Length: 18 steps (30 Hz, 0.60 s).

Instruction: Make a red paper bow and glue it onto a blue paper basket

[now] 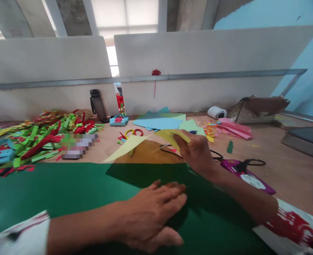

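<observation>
Raised above the far edge of the green mat (73, 191) is a sheet of yellow paper (135, 143), seen nearly edge-on, with a shadow under it. My right hand (196, 152) pinches the right end of this sheet, its fingers bent over the paper. Nearer to me, my left hand (156, 216) is spread over the green mat, palm down, fingers pointing right, with nothing in it. Scissors with yellow and red handles (134, 134) lie behind the yellow sheet, partly covered by it.
Cut strips of coloured paper (44, 138) are heaped at the left beside a phone-like item (78, 147). A dark bottle (98, 106), blue sheets (158, 122) and a handbag (262, 109) stand or lie at the back. A purple power strip (248, 177) is at the right.
</observation>
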Tool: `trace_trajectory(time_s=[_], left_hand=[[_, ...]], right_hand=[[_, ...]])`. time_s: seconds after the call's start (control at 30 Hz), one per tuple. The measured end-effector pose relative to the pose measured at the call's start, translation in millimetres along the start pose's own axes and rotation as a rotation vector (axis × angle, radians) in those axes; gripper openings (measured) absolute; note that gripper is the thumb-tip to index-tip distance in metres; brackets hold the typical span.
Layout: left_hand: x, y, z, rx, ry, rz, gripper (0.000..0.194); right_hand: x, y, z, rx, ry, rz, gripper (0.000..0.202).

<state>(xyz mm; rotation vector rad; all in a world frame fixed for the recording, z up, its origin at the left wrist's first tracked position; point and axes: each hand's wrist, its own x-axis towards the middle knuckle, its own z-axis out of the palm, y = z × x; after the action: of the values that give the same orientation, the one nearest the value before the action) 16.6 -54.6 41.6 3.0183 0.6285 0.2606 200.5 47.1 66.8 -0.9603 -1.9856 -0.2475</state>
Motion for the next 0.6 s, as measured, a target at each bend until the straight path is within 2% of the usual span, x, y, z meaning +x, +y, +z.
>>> trace_trajectory(time_s=[0.07, 0.13, 0.17, 0.23, 0.33, 0.4, 0.47, 0.5, 0.53, 0.57, 0.6], left_hand=[[28, -9, 11.0, -0.091, -0.105, 0.079, 0.063], [49, -29, 21.3, -0.104, -0.137, 0.092, 0.063], [57, -41, 25.1, -0.068, -0.131, 0.046, 0.064], [67, -67, 28.0, 0.032, -0.036, -0.181, 0.060], [67, -87, 19.7, 0.107, 0.030, -0.348, 0.030], [61, -80, 10.7, 0.133, 0.067, -0.399, 0.030], [55, -61, 6.6, 0.126, 0.082, -0.352, 0.030], [52, -52, 7.8, 0.100, 0.070, -0.263, 0.033], [50, -45, 11.0, 0.058, 0.046, -0.086, 0.041], [49, -41, 15.5, 0.065, 0.031, 0.008, 0.048], [47, -43, 20.5, 0.112, 0.009, 0.027, 0.051]], right_hand=[[1, 2, -2, -0.008, 0.022, 0.014, 0.028], [0, 3, -3, -0.009, 0.039, 0.024, 0.027], [0, 4, -4, -0.009, 0.048, 0.027, 0.027], [-2, 4, -6, -0.003, 0.065, 0.027, 0.026], [-3, 3, -9, -0.005, 0.103, 0.011, 0.025], [-3, 1, -10, -0.010, 0.126, -0.004, 0.024], [-2, 1, -11, -0.016, 0.133, -0.013, 0.021], [-2, 0, -11, -0.017, 0.133, -0.016, 0.020], [-1, -1, -10, -0.020, 0.136, -0.019, 0.020], [-1, -1, -10, -0.021, 0.138, -0.022, 0.019], [-1, -2, -10, -0.022, 0.138, -0.028, 0.019]])
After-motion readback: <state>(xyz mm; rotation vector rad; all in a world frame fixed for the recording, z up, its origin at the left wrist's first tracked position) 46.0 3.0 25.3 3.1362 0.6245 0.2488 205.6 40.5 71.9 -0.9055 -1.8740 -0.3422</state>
